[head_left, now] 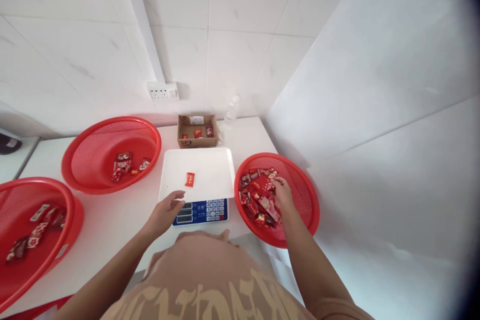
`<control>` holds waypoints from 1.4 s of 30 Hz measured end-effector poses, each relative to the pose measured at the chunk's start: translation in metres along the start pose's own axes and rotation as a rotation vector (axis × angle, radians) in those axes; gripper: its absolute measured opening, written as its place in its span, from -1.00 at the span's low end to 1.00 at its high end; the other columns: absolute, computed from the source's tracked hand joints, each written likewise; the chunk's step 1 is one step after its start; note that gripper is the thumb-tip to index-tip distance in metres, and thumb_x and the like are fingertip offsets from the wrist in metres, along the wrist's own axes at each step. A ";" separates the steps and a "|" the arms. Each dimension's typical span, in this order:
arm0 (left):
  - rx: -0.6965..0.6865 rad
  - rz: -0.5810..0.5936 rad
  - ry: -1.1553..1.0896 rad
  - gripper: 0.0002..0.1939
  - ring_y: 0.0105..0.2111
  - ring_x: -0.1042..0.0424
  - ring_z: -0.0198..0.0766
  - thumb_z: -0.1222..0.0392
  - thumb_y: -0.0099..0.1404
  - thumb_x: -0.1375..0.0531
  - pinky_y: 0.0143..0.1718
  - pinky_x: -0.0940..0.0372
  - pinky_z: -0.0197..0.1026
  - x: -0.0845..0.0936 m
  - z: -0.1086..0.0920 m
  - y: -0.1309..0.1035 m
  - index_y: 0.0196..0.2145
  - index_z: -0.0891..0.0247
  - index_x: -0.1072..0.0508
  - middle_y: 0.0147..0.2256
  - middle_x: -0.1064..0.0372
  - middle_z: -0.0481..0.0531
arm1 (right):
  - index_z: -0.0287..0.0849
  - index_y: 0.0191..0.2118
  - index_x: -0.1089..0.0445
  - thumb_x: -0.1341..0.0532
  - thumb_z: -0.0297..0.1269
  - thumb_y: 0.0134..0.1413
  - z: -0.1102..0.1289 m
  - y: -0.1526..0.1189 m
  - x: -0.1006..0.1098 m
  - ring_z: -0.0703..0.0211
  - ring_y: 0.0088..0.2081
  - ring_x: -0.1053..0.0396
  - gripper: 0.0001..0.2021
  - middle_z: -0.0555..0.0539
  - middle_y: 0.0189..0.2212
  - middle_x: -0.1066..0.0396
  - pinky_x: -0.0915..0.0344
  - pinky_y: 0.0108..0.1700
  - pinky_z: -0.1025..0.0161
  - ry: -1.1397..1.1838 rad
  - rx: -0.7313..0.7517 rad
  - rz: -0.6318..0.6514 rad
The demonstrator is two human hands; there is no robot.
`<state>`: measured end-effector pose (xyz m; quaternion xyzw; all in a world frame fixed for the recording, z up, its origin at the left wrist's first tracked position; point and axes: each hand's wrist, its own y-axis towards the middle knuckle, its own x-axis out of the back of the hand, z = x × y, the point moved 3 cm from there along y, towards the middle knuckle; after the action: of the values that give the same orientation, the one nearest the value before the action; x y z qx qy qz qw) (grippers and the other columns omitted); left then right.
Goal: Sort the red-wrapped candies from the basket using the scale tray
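Note:
My left hand [167, 210] is at the front left corner of the scale's white tray [213, 172], fingers apart with nothing in them. One red wrapped candy [190, 179] lies on that tray. Below it shows the scale's blue keypad panel [210, 211], partly hidden at the left by my hand. To the right, my right hand [284, 194] reaches into a red mesh basket [305, 205]. Its fingers are curled together on a wrapped candy [273, 180] at the edge of a pile of red and pink wrapped candies [258, 197].
Behind the scale stand a small cardboard box [197, 142] with a few candies and a clear plastic bottle [231, 110]. Two more red baskets, one farther back [88, 147] and one nearer [71, 230], hold candies at the left. A wall socket [162, 91] is above the table.

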<state>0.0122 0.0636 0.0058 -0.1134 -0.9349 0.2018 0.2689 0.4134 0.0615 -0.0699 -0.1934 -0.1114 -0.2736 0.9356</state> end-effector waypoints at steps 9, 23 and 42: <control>-0.010 0.030 0.007 -0.59 -0.15 -0.45 -0.18 0.03 0.15 -0.07 -0.18 -0.35 -0.18 -0.006 0.008 -0.006 -0.06 0.20 -0.37 -0.10 -0.45 0.08 | -0.05 -0.37 -0.17 -0.34 -0.08 -0.25 0.051 -0.121 -0.118 0.31 -0.50 -0.28 -0.64 0.12 -0.46 -0.36 -0.25 -0.43 0.32 0.365 -0.293 0.782; 0.122 0.127 -0.315 -0.50 -0.13 -0.41 -0.15 -0.07 0.15 -0.17 -0.10 -0.30 -0.14 -0.017 0.010 -0.009 -0.01 0.22 -0.33 -0.10 -0.40 0.12 | -0.08 -0.39 -0.14 -0.35 -0.12 -0.29 0.036 -0.114 -0.117 0.38 -0.57 -0.20 -0.61 0.16 -0.52 -0.31 -0.12 -0.51 0.40 0.306 -0.315 0.845; 0.114 -0.172 -0.408 -0.70 -0.37 -0.43 -0.32 0.18 0.17 -0.21 -0.27 -0.37 -0.20 -0.015 0.025 0.032 -0.13 0.27 -0.33 -0.29 -0.37 0.03 | -0.11 -0.05 -0.29 -0.21 -0.19 -0.03 0.056 -0.093 -0.174 0.20 -0.24 -0.41 -0.63 -0.05 -0.26 -0.41 -0.38 -0.20 0.23 0.118 -0.056 0.673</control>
<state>0.0142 0.0799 -0.0345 0.0255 -0.9633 0.2493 0.0963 0.2123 0.0947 -0.0463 -0.2289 0.0203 0.0370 0.9725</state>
